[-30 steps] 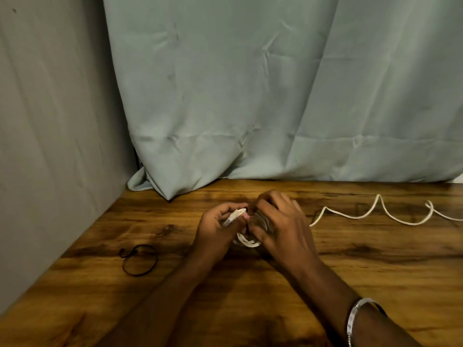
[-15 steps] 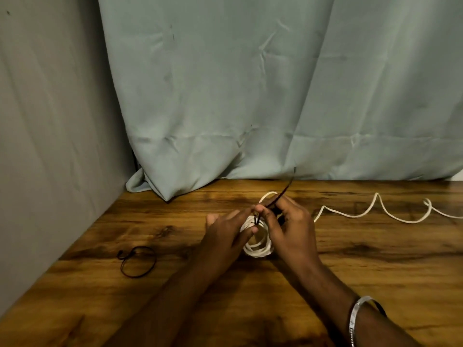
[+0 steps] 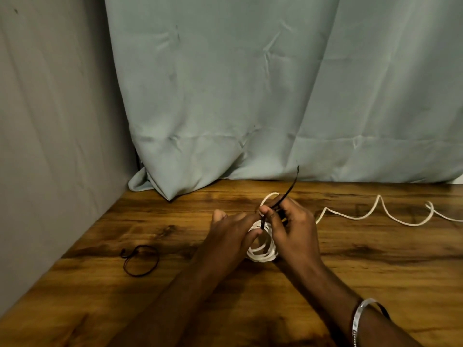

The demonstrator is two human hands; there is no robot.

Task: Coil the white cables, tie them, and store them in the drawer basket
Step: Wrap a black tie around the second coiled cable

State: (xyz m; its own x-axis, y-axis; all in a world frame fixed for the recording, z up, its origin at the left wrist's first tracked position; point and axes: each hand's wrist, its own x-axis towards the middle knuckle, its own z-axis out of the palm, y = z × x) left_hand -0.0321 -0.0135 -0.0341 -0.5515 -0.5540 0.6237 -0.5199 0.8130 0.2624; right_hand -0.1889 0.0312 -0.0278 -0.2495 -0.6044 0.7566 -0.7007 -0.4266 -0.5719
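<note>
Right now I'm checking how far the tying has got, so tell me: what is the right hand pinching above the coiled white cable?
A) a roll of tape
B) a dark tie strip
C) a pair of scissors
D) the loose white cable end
B: the right hand pinches a thin dark tie that sticks up and away from the coiled white cable, which sits between both hands.

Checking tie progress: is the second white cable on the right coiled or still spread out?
Spread out. The second white cable lies in loose waves across the table, untouched by either hand.
</note>
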